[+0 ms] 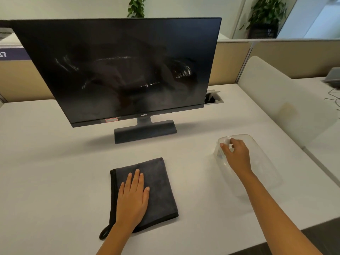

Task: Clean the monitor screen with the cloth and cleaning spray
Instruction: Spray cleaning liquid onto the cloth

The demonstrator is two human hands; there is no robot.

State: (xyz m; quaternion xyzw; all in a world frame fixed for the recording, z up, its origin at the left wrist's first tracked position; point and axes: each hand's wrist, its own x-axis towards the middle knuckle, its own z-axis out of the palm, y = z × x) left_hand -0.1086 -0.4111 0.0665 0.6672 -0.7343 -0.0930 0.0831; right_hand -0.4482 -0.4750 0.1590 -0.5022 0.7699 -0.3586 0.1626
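Observation:
A black monitor (117,70) stands at the back of the white desk (55,162), its dark screen streaked with smears. A folded dark grey cloth (160,181) lies flat on the desk in front of the stand. My left hand (132,197) rests palm down on the cloth, fingers extended, not gripping it. To the right stands a clear plastic spray bottle (261,162). My right hand (236,155) is curled over its top, fingertips at the white nozzle (227,139).
A frosted divider panel (276,100) borders the desk on the right. A cable port (213,98) sits open behind the monitor's right corner. Beige partitions and potted plants (265,13) stand at the back. The desk's front edge (276,234) runs near my right forearm.

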